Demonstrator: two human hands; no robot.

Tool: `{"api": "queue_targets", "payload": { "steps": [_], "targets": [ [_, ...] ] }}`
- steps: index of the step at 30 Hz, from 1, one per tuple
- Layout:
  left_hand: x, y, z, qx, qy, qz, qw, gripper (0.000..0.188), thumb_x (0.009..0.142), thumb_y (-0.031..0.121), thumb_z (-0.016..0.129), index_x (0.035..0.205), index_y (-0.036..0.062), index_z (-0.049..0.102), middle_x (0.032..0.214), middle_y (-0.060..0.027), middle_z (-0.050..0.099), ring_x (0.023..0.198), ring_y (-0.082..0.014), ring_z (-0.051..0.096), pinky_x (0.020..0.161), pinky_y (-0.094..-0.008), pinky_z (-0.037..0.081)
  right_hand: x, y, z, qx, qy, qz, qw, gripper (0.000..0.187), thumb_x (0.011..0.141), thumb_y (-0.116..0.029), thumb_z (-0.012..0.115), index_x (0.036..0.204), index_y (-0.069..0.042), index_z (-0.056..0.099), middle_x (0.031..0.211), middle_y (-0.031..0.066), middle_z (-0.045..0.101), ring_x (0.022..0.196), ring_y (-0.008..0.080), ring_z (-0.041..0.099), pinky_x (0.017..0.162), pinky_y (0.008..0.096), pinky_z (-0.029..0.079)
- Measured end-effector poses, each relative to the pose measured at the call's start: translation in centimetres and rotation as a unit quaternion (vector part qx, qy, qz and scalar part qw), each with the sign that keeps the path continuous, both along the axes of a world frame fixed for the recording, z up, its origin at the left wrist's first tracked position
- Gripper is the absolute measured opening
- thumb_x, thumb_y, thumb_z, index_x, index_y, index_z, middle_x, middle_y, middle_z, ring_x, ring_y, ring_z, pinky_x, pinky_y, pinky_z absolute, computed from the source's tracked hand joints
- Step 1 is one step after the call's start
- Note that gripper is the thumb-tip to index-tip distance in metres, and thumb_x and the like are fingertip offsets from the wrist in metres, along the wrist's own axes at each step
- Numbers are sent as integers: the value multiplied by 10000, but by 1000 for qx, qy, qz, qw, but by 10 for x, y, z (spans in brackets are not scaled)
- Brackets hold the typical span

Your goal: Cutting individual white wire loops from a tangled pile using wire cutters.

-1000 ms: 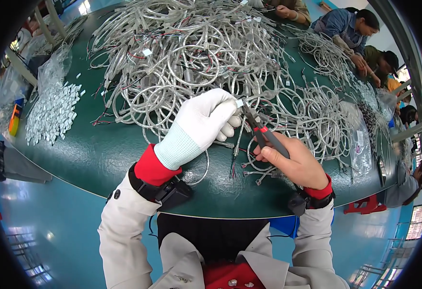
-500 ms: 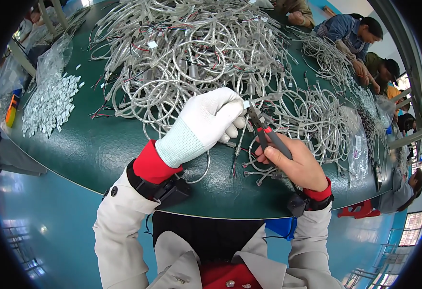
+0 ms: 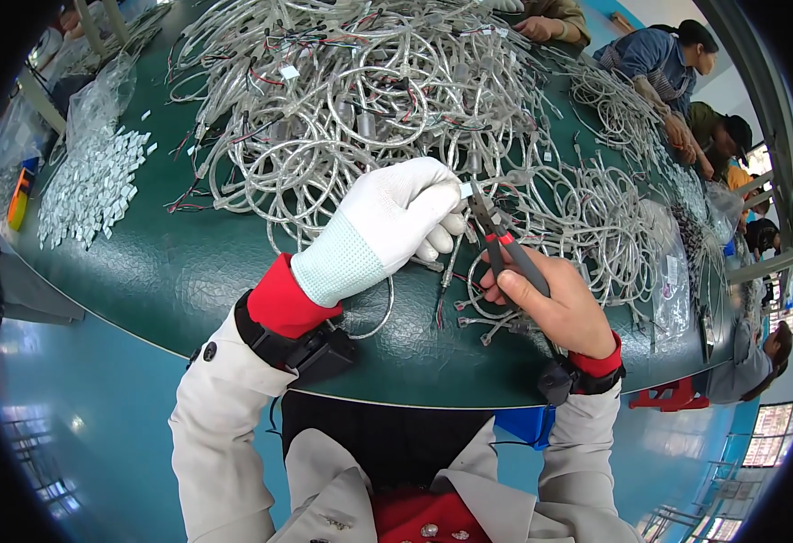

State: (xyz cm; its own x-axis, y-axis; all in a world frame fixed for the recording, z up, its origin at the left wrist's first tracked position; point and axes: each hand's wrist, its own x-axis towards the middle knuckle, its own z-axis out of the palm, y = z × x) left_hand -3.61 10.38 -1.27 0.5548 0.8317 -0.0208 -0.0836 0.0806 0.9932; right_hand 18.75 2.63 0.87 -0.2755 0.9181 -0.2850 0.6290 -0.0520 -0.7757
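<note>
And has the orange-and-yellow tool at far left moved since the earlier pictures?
No. Against the pile of small white pieces, the tool keeps its place to the left; only the view shifted.

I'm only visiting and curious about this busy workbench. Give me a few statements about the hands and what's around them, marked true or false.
1. The left hand is gloved in white and pinches a small white piece. True.
2. The right hand is gloved too. False: it is bare.
3. The right hand holds pliers. True.
4. The cables are stacked in neat, separate bundles. False: they lie tangled in a big heap.
5. The tabletop is bright red. False: it is dark green.
</note>
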Motion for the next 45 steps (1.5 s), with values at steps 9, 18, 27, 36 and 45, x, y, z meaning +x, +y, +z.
{"api": "queue_targets", "payload": {
  "steps": [9, 18, 27, 36, 45],
  "targets": [
    [0, 1, -3, -2, -20, -3, 1000, 250, 969, 233, 478, 985, 6, 580, 824, -60, 636, 661, -92, 607, 583, -226, 510, -1, 0, -1, 2, -3, -6, 1000, 350, 969, -224, 513, 1179, 55, 538, 961, 106, 654, 848, 154, 628, 770, 287, 501],
    [0, 3, -1, -13, -32, -8, 999, 249, 967, 230, 476, 973, 2, 576, 818, -69, 636, 670, -105, 620, 589, -231, 517, -3, -1, 1, 0, 6, -8, 1000, 359, 966, -227, 521, 1181, 59, 536, 961, 102, 655, 853, 150, 629, 778, 282, 499],
    [1, 2, -3, 22, -3, -2, 1000, 260, 972, 231, 471, 1018, -7, 566, 865, -106, 647, 697, -130, 630, 625, -247, 533, -3, -1, 0, 1, -3, 1, 1000, 366, 967, -233, 518, 1182, 62, 534, 982, 103, 650, 866, 149, 628, 784, 280, 497],
    [-1, 4, -2, 6, -13, -5, 1000, 267, 968, 239, 483, 1023, -7, 572, 852, -95, 645, 680, -118, 617, 620, -237, 521, -2, 0, 1, -20, 33, -20, 999, 374, 966, -229, 512, 1193, 68, 524, 984, 104, 643, 870, 149, 620, 793, 278, 494],
    [-2, 3, 0, 14, 5, -3, 1000, 269, 966, 242, 484, 1021, -4, 577, 849, -85, 645, 687, -108, 613, 621, -234, 517, -3, 1, 1, -15, 24, -12, 1000, 371, 965, -223, 514, 1193, 69, 526, 981, 105, 647, 866, 147, 619, 793, 280, 492]
  ]
}}
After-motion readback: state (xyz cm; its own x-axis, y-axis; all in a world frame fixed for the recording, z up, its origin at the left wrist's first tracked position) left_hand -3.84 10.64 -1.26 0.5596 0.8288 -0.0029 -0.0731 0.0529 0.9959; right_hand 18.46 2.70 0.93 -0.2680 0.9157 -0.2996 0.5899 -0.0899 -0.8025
